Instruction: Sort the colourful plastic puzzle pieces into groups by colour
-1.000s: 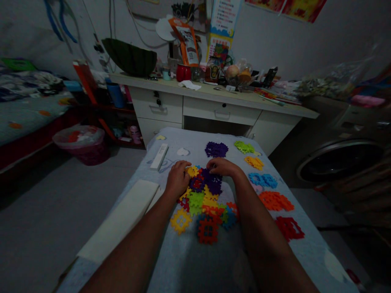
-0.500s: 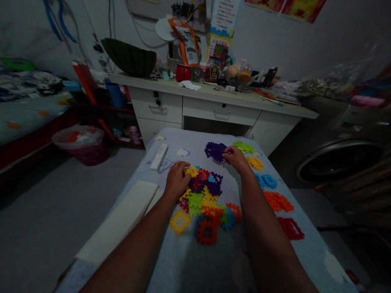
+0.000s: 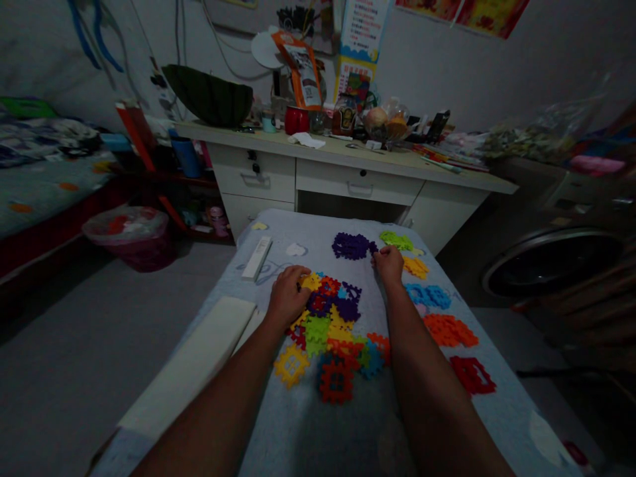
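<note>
My left hand [image 3: 289, 291] rests at the left edge of a mixed heap of notched plastic building pieces [image 3: 318, 324]. Its fingers are loosely curved, with thumb and forefinger apart, beside a yellow piece [image 3: 311, 281]. A small dark spot shows between them; I cannot make it out. My right hand [image 3: 390, 263] is closed in a pinch on a purple building piece [image 3: 372, 248], just right of the purple pile [image 3: 350, 246]. Nearer me lie a yellow square piece [image 3: 291, 364] and an orange-red one [image 3: 336, 379] with window-like openings.
Along the right side run sorted piles: green [image 3: 396, 240], yellow [image 3: 415, 267], blue [image 3: 428, 295], orange [image 3: 451, 330] and red [image 3: 472, 375]. A white box [image 3: 257, 258] lies at left on the cloth-covered table [image 3: 368, 424]. Behind stands a cluttered desk [image 3: 258, 172].
My right hand has shifted right and slightly toward me from the purple pile, with a purple piece at its fingertips. My left hand has stayed almost in place.
</note>
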### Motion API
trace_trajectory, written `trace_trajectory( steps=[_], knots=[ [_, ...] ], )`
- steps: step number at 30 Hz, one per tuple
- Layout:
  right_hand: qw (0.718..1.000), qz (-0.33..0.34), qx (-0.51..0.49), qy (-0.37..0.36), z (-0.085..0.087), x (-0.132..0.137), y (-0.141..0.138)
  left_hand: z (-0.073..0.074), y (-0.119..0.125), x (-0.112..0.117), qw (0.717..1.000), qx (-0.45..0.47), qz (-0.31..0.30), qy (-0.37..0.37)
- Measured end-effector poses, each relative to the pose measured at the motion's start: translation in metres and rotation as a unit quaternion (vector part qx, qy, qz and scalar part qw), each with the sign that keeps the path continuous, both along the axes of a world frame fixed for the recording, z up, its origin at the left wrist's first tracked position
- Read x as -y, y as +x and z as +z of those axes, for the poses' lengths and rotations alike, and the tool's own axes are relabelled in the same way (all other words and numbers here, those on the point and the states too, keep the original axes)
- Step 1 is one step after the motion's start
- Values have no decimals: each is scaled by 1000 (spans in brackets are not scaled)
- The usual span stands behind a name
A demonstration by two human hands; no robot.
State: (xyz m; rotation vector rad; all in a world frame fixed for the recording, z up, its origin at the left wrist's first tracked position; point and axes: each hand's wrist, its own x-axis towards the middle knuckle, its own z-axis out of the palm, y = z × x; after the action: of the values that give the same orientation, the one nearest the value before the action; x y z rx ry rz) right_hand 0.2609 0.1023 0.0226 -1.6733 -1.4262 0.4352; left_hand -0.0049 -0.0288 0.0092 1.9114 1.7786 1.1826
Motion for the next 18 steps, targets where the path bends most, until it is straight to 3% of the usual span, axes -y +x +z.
trace_trajectory(
  steps=[5,12,18],
  knots=[
    [995,40,-95,-9,-7,-3,-11,-1,0,0,1000,-3,5,-6],
    [997,18,63,27,-3,-5,-1,-4,-1,-2,1000,10,3,17],
    [992,86,88,-9,-4,0,-7,-4,0,-1,999,37,19,17]
  ],
)
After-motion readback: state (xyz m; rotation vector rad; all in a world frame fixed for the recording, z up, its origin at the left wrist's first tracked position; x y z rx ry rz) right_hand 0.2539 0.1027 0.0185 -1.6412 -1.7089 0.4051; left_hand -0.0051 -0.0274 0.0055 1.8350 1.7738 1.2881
